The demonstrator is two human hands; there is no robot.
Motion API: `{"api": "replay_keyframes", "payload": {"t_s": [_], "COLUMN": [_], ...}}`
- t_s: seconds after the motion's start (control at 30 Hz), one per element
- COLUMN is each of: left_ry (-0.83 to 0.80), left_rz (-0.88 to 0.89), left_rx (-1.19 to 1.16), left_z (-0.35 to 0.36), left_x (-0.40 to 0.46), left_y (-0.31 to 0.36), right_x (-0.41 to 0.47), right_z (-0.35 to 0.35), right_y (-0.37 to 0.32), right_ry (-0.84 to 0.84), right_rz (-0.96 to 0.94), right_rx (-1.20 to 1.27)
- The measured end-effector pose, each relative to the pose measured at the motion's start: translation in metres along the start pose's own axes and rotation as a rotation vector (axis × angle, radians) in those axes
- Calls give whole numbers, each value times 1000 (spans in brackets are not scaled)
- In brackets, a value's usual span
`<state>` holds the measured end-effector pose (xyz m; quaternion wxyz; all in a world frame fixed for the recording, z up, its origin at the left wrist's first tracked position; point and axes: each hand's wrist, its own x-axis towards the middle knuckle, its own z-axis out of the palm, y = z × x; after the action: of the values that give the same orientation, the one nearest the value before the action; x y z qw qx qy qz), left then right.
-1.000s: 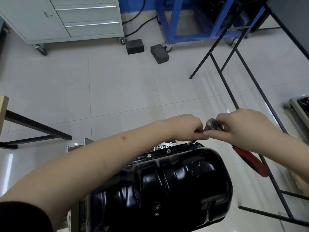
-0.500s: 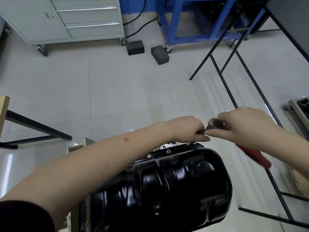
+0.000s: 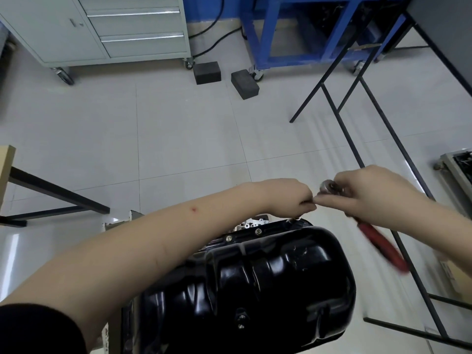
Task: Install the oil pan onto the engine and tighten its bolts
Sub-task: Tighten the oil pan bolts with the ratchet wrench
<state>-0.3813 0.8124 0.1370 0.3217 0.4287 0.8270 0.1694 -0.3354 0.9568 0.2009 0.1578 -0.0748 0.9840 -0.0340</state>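
Closest to us, the black oil pan [image 3: 255, 284] sits on the engine [image 3: 251, 223], bolts [image 3: 258, 231] visible along its far flange. Just past it our left hand [image 3: 293, 199] has fingers curled, pinching something slim below the ratchet [image 3: 329, 187] head, likely the extension, though we cannot tell exactly. Our right hand [image 3: 378, 198] is clamped around the ratchet, whose red handle [image 3: 380, 247] is blurred and trails toward us.

Risk, as we judge it: the socket could ride off the corner bolt [image 3: 297, 218] if the left hand lets the shaft tilt; the slip could round the head or knock knuckles into the flange. Uneven tightening could also seat the pan crooked.

The surface under the engine is hidden. Beyond: pale tiled floor [image 3: 178, 139], black table frame [image 3: 357, 118] at right, two dark blocks [image 3: 245, 84], grey drawer cabinet [image 3: 115, 29] on castors, and blue cart [image 3: 293, 34] farthest back.
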Motion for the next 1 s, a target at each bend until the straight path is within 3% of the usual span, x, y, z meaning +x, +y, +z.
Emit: {"api": "replay_keyframes", "payload": {"t_s": [0.07, 0.33, 0.57, 1.0], "left_ry": [27, 12, -11, -101], "left_rz": [-2, 48, -6, -200], "left_rx": [14, 55, -170, -520], "left_z": [1, 6, 9, 23], "left_x": [-1, -1, -2, 5], "left_y": [0, 8, -5, -24], "right_x": [-4, -4, -9, -8], "right_z": [4, -4, 9, 1], "right_y": [-2, 6, -14, 0], "right_ry": [38, -87, 5, 38], "right_rz": [53, -409, 17, 69], "right_rx": [162, 18, -7, -29]}}
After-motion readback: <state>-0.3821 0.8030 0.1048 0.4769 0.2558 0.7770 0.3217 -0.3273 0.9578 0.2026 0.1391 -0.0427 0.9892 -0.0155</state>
